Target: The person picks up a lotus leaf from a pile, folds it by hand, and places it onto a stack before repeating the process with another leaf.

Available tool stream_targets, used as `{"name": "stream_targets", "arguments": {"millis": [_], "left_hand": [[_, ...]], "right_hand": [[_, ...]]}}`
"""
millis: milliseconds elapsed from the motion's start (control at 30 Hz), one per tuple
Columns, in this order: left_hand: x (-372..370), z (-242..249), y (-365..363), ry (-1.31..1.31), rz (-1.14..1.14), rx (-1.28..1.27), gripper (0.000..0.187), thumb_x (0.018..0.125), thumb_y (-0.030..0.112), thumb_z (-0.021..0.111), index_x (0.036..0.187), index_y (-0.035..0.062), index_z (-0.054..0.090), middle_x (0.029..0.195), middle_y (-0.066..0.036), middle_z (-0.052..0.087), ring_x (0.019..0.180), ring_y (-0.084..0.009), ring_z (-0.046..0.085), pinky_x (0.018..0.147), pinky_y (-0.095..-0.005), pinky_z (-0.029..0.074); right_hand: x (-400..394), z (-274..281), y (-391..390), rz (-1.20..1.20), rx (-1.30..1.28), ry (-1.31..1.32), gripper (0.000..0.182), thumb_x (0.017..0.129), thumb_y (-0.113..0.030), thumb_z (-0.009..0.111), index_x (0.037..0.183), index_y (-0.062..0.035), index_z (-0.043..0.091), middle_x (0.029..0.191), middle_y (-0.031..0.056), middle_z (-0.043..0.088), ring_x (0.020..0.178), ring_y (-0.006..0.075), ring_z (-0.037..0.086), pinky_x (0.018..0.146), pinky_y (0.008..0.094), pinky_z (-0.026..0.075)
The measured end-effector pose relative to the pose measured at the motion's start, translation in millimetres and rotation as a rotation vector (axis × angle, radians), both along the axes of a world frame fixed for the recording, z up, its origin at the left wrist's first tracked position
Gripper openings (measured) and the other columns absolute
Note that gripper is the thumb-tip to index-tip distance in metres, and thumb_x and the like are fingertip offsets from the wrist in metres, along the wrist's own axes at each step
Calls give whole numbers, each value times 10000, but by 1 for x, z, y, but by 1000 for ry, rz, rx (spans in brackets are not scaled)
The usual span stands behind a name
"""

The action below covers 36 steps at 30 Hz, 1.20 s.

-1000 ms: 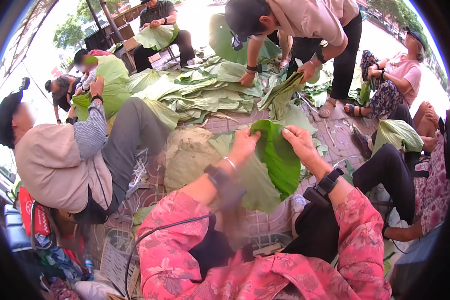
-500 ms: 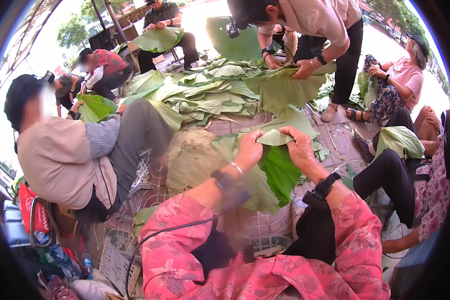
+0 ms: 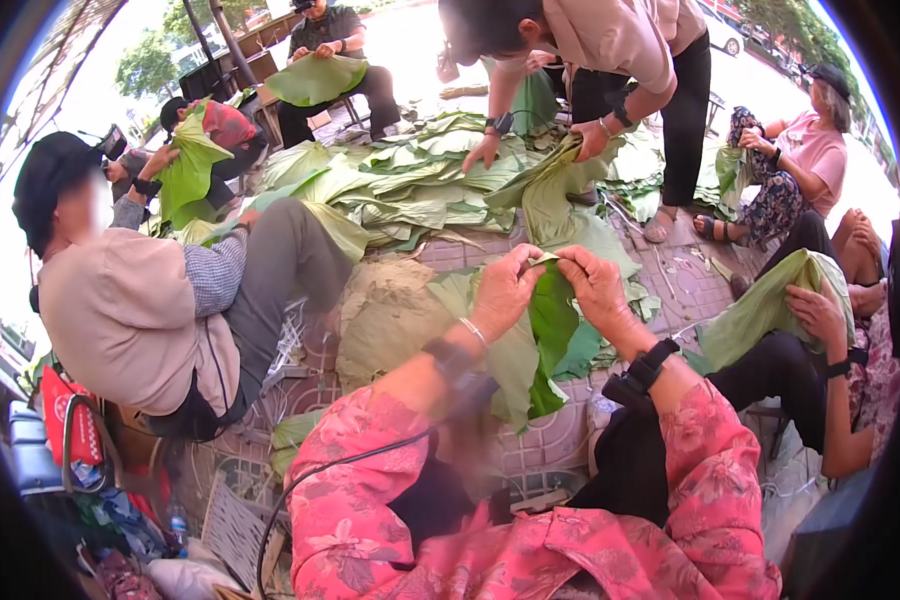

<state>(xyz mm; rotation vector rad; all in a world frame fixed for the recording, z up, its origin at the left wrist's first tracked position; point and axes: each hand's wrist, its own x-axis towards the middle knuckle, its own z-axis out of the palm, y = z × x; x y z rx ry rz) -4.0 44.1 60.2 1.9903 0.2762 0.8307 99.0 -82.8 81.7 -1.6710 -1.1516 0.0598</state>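
My left hand (image 3: 507,290) and my right hand (image 3: 592,285) are close together in front of me, both pinching the top edge of a large green leaf (image 3: 550,330). The leaf hangs down folded, its bright green face toward the right and its lower tip above the paving. A paler leaf (image 3: 510,370) lies just to its left, under my left forearm. Past my hands, light green leaves (image 3: 572,215) lie on the ground near the standing person's hands.
A long heap of leaves (image 3: 420,190) spreads across the paving ahead. A standing person (image 3: 610,40) bends over it. Seated people with leaves are at left (image 3: 130,300), right (image 3: 810,160) and back (image 3: 325,75). A brown sack-like pile (image 3: 390,310) lies left of my arms.
My hands have come closer together and the leaf's top edge is now bunched between them. The standing person's hand has moved left over the heap. The left neighbour has raised a leaf.
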Motion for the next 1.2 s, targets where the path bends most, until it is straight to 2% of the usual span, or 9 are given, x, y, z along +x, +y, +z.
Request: {"name": "stream_targets", "arguments": {"millis": [100,233,333,433,533,733,800,1033,1200], "left_hand": [[-2,1,2,28,11,83,157,813,105,584,945,19,589,757,-135,605,648,-199,584,604,-294,454],[4,-6,6,14,50,182,144,810,105,572,916,14,608,762,-157,617,658,-258,607,604,-319,466],[5,-9,5,2,73,216,138,802,98,557,890,9,617,769,-180,619,698,-314,615,617,-349,474],[4,-9,4,12,74,237,142,792,89,544,881,15,626,775,-192,615,727,-349,609,628,-372,476],[1,-6,3,31,50,230,146,786,88,537,879,22,628,768,-199,608,729,-358,604,627,-379,475],[-4,-4,3,67,-2,285,126,794,103,534,846,18,611,749,-209,578,715,-386,574,609,-407,458],[-2,-7,5,47,7,378,118,796,102,536,839,16,605,744,-206,570,709,-393,563,602,-422,450],[0,-14,9,126,11,444,116,789,103,546,834,16,608,741,-206,569,713,-396,559,605,-435,449],[-4,-3,2,94,-44,422,113,786,105,557,817,13,615,724,-209,574,707,-398,561,612,-444,451]], "right_hand": [[2,-6,1,-2,-19,-92,117,844,-112,580,929,-36,607,747,162,604,685,301,597,611,333,463],[-1,-15,6,-17,19,-214,122,829,-138,597,906,-44,600,731,143,606,702,318,600,612,357,470],[-10,-10,3,-66,-131,-240,186,806,-167,621,950,-56,579,787,137,612,736,317,606,639,378,478],[-16,-10,3,-75,-130,-293,260,791,-180,634,1003,-56,550,875,131,611,786,313,605,669,391,479],[-18,-14,4,-4,-64,-393,282,773,-155,633,1018,-54,538,931,134,603,823,310,601,691,402,481],[-17,-16,3,-30,-85,-572,252,751,-97,602,996,-54,562,899,125,611,818,311,602,688,393,494],[-12,-21,5,-36,-78,-538,230,755,-85,594,984,-58,580,887,120,621,803,316,606,676,389,497],[3,-27,8,27,-68,-359,157,763,-78,593,913,-71,640,825,135,631,755,333,608,643,386,490],[6,-20,4,116,-118,-53,133,761,-94,612,883,-58,653,783,154,618,755,346,600,637,389,477]]}}
